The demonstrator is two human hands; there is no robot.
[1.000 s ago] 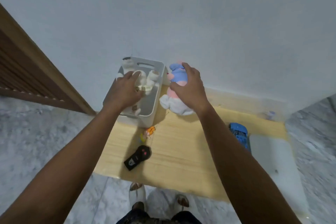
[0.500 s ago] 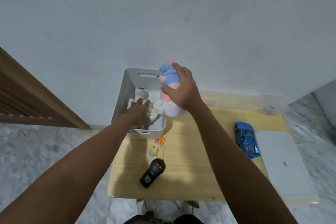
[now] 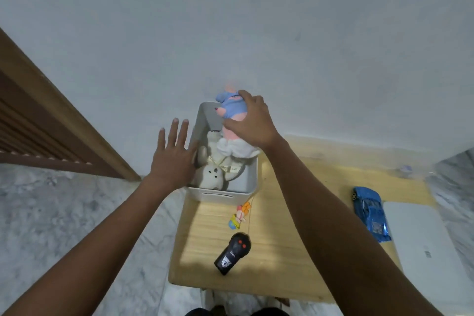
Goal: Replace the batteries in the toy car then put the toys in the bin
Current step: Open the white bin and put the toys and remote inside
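The right hand (image 3: 252, 123) has its grip clenched around a soft plush doll with a blue top, pink body and white legs (image 3: 232, 126), holding it upright over the far part of a white rectangular plastic bin (image 3: 220, 194); the doll's white legs hang down to about the level of the bin's rim. Inside the bin lies a cream-white plush teddy bear with a ribbon and tag at its neck (image 3: 213, 174), its head toward the near wall. The left hand (image 3: 174, 159) is spread flat with fingers apart, its grip released and grasping nothing, hovering at the bin's left wall with the thumb side overlapping the rim. The bin stands at the far left corner of a low light wooden worktop (image 3: 272, 244). Just in front of the bin lies a small multicoloured flat toy figure (image 3: 239, 215), and nearer the front edge a black remote control with two red buttons (image 3: 232, 253). Well to the right, a shiny blue toy car (image 3: 370, 213) rests on the worktop, beside a flat white laptop-like slab (image 3: 423, 251). The floor is grey marble (image 3: 64, 213).
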